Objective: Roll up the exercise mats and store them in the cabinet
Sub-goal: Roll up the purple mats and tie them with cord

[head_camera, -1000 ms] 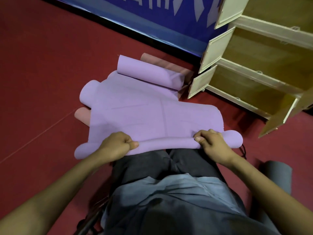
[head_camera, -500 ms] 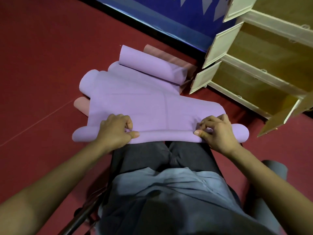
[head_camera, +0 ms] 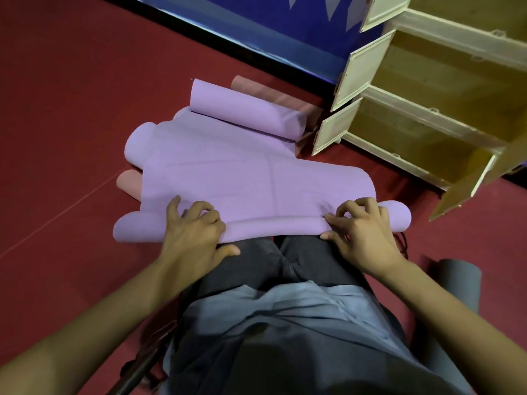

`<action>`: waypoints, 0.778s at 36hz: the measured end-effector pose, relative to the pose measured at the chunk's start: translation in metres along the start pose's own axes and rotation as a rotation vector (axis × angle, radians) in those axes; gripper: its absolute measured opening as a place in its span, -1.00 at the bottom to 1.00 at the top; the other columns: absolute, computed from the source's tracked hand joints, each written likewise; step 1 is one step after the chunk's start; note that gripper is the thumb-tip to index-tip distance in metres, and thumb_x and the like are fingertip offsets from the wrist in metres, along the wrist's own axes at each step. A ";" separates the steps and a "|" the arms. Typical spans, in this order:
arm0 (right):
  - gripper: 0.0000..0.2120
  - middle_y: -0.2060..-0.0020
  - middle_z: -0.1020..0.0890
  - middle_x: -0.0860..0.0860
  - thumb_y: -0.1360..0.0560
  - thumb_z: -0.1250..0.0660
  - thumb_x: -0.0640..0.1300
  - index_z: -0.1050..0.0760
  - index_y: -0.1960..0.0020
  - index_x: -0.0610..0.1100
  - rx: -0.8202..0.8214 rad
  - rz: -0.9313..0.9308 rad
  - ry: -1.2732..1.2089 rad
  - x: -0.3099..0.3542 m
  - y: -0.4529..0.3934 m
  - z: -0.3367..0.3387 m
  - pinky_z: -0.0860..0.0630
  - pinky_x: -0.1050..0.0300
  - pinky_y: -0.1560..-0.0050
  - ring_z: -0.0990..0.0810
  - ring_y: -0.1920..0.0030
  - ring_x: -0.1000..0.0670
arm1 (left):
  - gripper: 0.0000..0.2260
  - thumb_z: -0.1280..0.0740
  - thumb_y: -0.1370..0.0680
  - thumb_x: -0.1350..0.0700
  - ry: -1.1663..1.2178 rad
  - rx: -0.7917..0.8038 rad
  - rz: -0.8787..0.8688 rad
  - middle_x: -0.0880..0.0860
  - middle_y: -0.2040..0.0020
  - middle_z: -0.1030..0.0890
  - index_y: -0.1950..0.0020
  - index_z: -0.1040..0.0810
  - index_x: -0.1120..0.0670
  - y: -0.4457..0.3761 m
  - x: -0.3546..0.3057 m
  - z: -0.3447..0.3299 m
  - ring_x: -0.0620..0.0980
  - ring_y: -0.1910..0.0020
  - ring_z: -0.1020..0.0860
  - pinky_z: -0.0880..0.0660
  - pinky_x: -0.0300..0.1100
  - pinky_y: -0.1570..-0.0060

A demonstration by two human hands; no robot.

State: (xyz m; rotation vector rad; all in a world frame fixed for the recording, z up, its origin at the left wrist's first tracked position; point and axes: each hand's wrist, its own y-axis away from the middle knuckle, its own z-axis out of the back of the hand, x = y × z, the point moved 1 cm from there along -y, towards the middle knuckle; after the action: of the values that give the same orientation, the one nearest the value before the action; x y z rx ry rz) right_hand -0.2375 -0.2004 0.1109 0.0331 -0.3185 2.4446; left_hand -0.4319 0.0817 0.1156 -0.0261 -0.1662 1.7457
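Lying left to right across the red floor [head_camera: 71,109], the purple foam exercise mat's [head_camera: 228,172] rolled edge sits under the left hand [head_camera: 194,232] and right hand [head_camera: 365,235], whose curled fingers now reach further over it.

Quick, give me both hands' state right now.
Left hand: fingers curled over the purple mat, gripping its rolled edge.
Right hand: same, gripping the roll's other end.

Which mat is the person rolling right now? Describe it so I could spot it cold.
Start at the open cabinet on the right. On the red floor left of it lies the purple mat, spread flat. Unlike the pink mat beneath, both hands work its near rolled edge.
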 end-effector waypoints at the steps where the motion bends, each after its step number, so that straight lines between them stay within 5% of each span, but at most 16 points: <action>1: -0.61 0.05 -0.58 0.13 -0.49 -0.23 0.30 -0.68 -0.03 0.07 0.011 0.003 0.028 0.000 -0.002 0.000 -0.23 -0.01 0.02 -0.45 -0.10 -0.20 | -0.44 -0.26 -0.40 -0.40 -0.001 0.022 0.018 -0.03 0.15 -0.67 0.22 -0.71 0.09 -0.002 0.000 0.001 0.10 -0.08 -0.61 -0.25 0.35 -0.26; 6: -0.82 0.05 -0.62 0.08 -0.53 -0.39 0.09 -0.69 0.05 0.00 0.058 0.024 0.117 0.004 -0.014 0.000 -0.31 -0.18 -0.09 -0.49 -0.18 -0.23 | -0.70 -0.51 -0.44 -0.14 0.003 0.104 0.076 0.02 0.11 -0.68 0.17 -0.69 0.12 -0.012 -0.003 -0.002 0.12 -0.11 -0.59 -0.18 0.34 -0.31; 11: -0.85 -0.04 -0.64 0.10 -0.57 -0.34 0.00 -0.69 0.02 0.02 0.139 -0.087 0.031 0.004 -0.029 -0.002 -0.26 -0.19 -0.21 -0.43 -0.24 -0.21 | -0.78 -0.25 -0.63 0.00 0.033 0.195 0.109 0.02 -0.08 -0.63 -0.04 -0.64 0.07 -0.026 0.001 -0.001 0.07 -0.28 -0.45 -0.13 0.23 -0.44; 17: -0.73 -0.02 -0.66 0.03 -0.61 -0.29 0.06 -0.44 -0.26 -0.01 0.173 -0.218 -0.118 0.004 -0.051 -0.004 -0.24 -0.15 -0.25 -0.43 -0.21 -0.19 | -0.68 -0.11 -0.70 -0.02 0.177 0.142 0.174 0.07 -0.15 -0.58 -0.11 -0.61 0.11 -0.047 0.018 -0.008 0.18 -0.19 -0.43 -0.35 0.06 -0.13; 23: -0.87 0.12 -0.56 0.09 -0.61 -0.27 0.04 -0.42 -0.05 0.00 0.182 -0.271 -0.227 -0.003 -0.070 -0.010 -0.22 -0.10 -0.09 -0.46 -0.13 -0.19 | -0.60 0.04 -0.71 -0.08 0.102 0.380 0.259 0.05 -0.26 -0.51 -0.33 -0.54 -0.07 -0.066 0.028 -0.008 0.19 -0.23 -0.39 -0.27 0.06 -0.17; 28: -0.78 0.08 -0.62 0.03 -0.56 -0.35 0.14 -0.55 0.11 0.00 0.129 -0.372 -0.233 -0.005 -0.065 -0.019 -0.05 -0.28 -0.45 -0.35 -0.36 -0.06 | -0.62 -0.01 -0.71 -0.14 0.143 0.428 0.316 0.01 -0.34 -0.56 -0.28 -0.56 -0.07 -0.071 0.025 -0.012 0.16 -0.32 -0.39 -0.24 0.07 -0.26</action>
State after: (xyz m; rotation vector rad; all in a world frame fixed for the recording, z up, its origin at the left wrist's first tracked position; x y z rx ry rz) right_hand -0.1922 -0.1502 0.1061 0.4003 -0.2319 2.0879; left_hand -0.3653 0.1199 0.1144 0.1427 0.3345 2.0537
